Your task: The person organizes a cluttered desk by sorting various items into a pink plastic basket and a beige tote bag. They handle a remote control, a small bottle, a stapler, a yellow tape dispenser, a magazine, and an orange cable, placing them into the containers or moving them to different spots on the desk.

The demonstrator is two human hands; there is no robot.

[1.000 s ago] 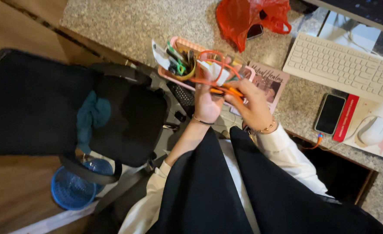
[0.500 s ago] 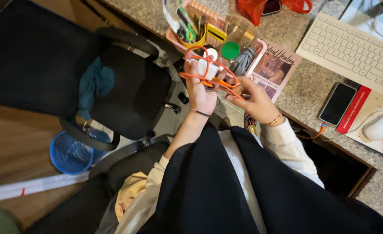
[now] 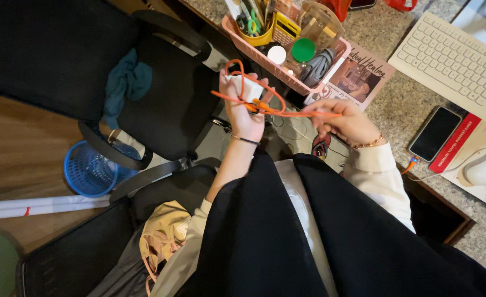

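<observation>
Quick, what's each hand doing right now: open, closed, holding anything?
Left hand: closed on a white charger block, orange cable looped around it.
Right hand: closed, pinching the same orange cable's free end.

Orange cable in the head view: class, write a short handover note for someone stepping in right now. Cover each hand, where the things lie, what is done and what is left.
Left hand: raised, gripping a white block and the looped end of the orange cable.
Right hand: pinching the straight run of the cable, pulled out sideways.
Things: pink basket of desk items sits on the counter just beyond the hands; phone and keyboard lie to the right.
Done: a few loops sit over the left hand.
Left: the stretch between the hands is unwound; the cable's far end is not visible.
</observation>
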